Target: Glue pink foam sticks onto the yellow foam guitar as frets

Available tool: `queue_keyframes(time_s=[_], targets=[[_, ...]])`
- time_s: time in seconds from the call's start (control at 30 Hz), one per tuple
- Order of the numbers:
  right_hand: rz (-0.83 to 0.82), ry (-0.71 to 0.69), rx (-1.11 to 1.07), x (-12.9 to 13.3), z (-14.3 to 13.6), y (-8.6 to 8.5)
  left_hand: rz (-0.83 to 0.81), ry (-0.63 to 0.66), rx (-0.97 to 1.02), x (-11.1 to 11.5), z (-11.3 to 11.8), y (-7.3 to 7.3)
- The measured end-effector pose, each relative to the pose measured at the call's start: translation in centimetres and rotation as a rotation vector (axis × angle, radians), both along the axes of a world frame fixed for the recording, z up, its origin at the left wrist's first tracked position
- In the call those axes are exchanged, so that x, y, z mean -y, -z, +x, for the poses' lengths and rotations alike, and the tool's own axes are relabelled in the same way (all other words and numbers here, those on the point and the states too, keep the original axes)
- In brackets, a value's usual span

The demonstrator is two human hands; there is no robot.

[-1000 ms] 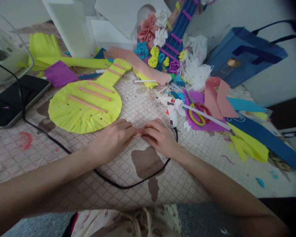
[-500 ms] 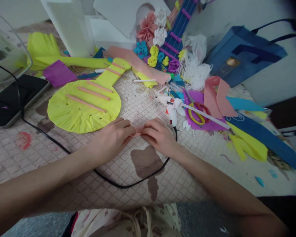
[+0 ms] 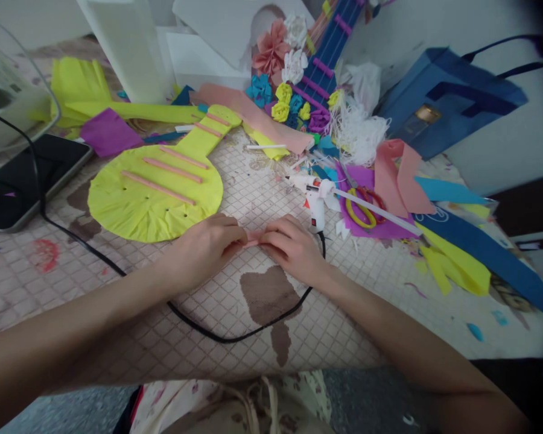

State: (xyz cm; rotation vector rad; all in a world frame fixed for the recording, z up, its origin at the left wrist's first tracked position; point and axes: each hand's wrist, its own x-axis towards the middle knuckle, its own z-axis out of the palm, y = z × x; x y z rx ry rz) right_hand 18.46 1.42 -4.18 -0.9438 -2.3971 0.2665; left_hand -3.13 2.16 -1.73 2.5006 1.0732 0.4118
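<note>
Between my hands is a small strip of pink paper (image 3: 253, 236), mostly covered by the fingers. My left hand (image 3: 212, 244) pinches its left end, and my right hand (image 3: 292, 246) has closed fingers on its right end. Both hands rest low over the quilted tabletop. Just beyond my left hand lies a yellow paper-covered guitar shape (image 3: 158, 208) with pink paper sticks (image 3: 172, 170) across its body and neck. To the right of my right hand's fingertips stands a white glue gun (image 3: 315, 205) with a long glue stick in its back.
Yellow-and-red scissors (image 3: 362, 212) lie on purple paper (image 3: 393, 228) at the right. A black cord (image 3: 226, 341) loops around my hands. At the left is a phone (image 3: 36, 175). Paper flowers (image 3: 271, 48), a blue guitar craft (image 3: 328, 60) and a blue bag (image 3: 452, 99) stand behind.
My left hand's fingers have shifted slightly, and a little more of the pink paper strip shows between the hands. The other things have stayed in place.
</note>
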Motion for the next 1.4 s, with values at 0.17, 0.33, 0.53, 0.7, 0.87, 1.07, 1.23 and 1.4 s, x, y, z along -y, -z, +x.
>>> queue_keyframes(time_s=[0.17, 0.33, 0.53, 0.7, 0.87, 1.07, 1.23, 1.4], targets=[[-0.001, 0.005, 0.016, -0.14, -0.15, 0.03, 0.007, 0.010, 0.006, -0.17, -0.05, 0.10], [0.017, 0.011, 0.054, -0.18, -0.23, 0.12, 0.053, 0.014, 0.003, -0.06, -0.06, 0.25], [0.044, 0.031, 0.130, 0.00, -0.35, 0.01, 0.048, 0.010, -0.044, 0.14, 0.11, 0.07], [0.028, 0.039, 0.122, 0.13, -0.29, -0.02, 0.047, 0.000, -0.064, 0.34, 0.17, -0.21], [0.001, 0.038, 0.072, 0.09, -0.18, 0.03, 0.047, 0.005, -0.057, 0.43, 0.05, -0.24], [-0.043, 0.040, 0.046, 0.01, -0.05, 0.18, 0.016, -0.059, -0.016, 0.28, -0.07, -0.08], [-0.057, 0.051, 0.037, 0.00, -0.03, 0.19, -0.046, -0.044, 0.018, -0.09, -0.05, -0.09], [-0.055, 0.045, 0.048, -0.13, -0.09, 0.18, -0.019, -0.037, 0.039, -0.21, 0.17, 0.01]])
